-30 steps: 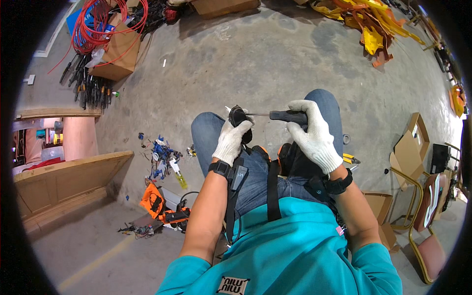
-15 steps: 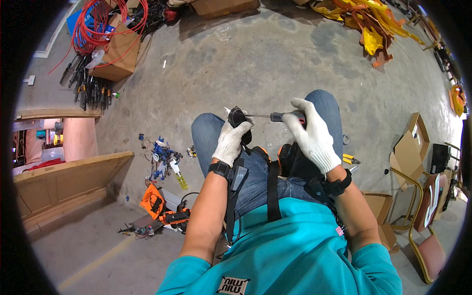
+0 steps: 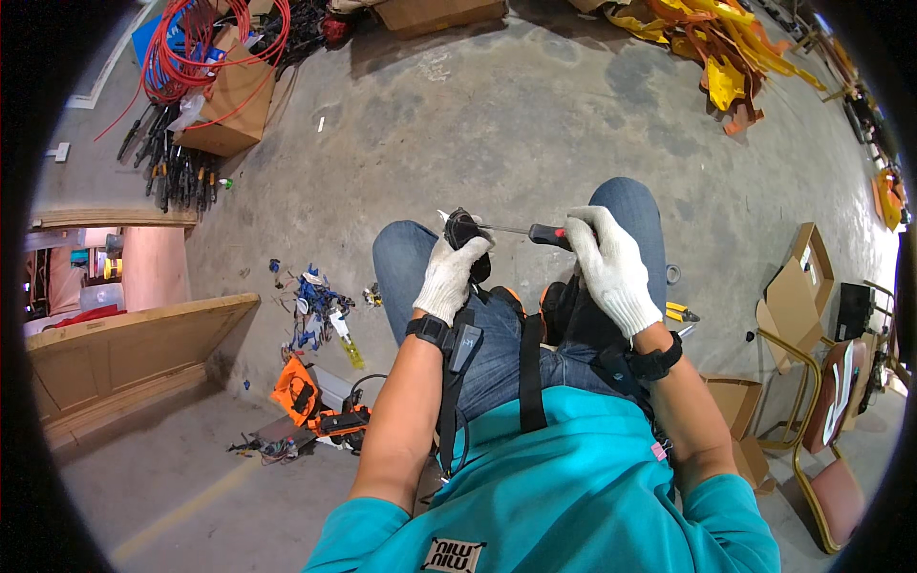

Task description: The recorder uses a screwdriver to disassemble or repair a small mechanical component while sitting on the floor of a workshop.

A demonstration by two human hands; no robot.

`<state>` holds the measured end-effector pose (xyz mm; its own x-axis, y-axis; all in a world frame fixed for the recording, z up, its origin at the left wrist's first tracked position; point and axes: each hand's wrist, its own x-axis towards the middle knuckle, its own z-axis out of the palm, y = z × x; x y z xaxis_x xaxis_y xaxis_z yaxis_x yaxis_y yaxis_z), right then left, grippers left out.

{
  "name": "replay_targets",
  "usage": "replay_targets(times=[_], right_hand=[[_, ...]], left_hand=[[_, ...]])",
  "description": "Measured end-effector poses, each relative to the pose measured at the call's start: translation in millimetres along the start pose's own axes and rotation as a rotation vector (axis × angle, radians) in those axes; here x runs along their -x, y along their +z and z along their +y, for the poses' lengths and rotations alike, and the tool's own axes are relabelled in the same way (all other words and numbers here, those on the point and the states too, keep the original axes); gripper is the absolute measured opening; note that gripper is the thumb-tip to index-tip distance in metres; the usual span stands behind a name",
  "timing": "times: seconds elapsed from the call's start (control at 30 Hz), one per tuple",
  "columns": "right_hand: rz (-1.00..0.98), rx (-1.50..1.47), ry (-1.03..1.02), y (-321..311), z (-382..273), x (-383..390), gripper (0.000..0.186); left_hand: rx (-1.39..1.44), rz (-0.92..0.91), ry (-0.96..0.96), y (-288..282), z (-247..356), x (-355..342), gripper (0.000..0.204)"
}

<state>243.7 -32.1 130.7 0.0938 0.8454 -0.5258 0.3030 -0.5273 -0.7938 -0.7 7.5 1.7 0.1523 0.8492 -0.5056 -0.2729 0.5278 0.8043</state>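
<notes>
I wear white knit gloves. My left hand is closed around a small black part above my left knee, with a thin white bit at its top. My right hand is closed on the rear of a screwdriver with a black and red handle. The metal shaft runs leftward to the black part; exactly where its tip sits is too small to make out. Both hands are over my lap, between my jeans-clad knees.
Left are a wooden panel, blue scraps and orange items. Cardboard boxes, red cable and yellow pieces lie at the back. Pliers, open cardboard and a chair are at right.
My right hand's fingers have shifted toward the rear of the screwdriver handle, showing more of its front. The handle sits slightly lower. My left hand has barely moved.
</notes>
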Motion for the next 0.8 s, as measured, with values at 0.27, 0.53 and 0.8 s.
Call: replay_targets(times=[0.27, 0.53, 0.8], right_hand=[[0.33, 0.157, -0.457, 18.1, 30.9, -9.1, 0.039], [0.225, 0.133, -0.393, 10.3, 27.8, -8.8, 0.046], [0.081, -0.116, 0.006, 2.6, 2.6, -2.4, 0.039]], left_hand=[[-0.017, -0.016, 0.01, 0.0, -1.7, -4.0, 0.033], [-0.013, -0.013, 0.009, -0.8, -2.8, -2.7, 0.032], [-0.053, -0.006, 0.002, 1.1, 0.5, -1.0, 0.033]])
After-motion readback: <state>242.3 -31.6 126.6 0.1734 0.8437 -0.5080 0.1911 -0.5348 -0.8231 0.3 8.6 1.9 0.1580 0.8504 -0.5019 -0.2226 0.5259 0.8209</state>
